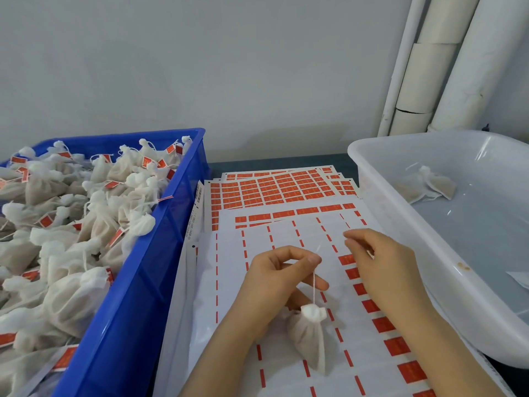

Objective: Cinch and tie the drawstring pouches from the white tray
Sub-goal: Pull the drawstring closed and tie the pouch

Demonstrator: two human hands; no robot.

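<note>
A small off-white drawstring pouch (310, 333), its neck cinched into a white ruffle, hangs from its string over the label sheets. My left hand (274, 279) pinches that string between thumb and forefinger just above the pouch. My right hand (378, 259) is a little to the right and higher, fingertips pinching the thin free end of the string. The white tray (400, 213) at the right holds one or two flat pouches (426, 183) near its far end.
A blue crate (148, 270) on the left is heaped with tied pouches (94, 213) bearing red tags. Sheets of red labels (274, 190) cover the table between crate and tray. White pipes (435, 61) run up the wall at the back right.
</note>
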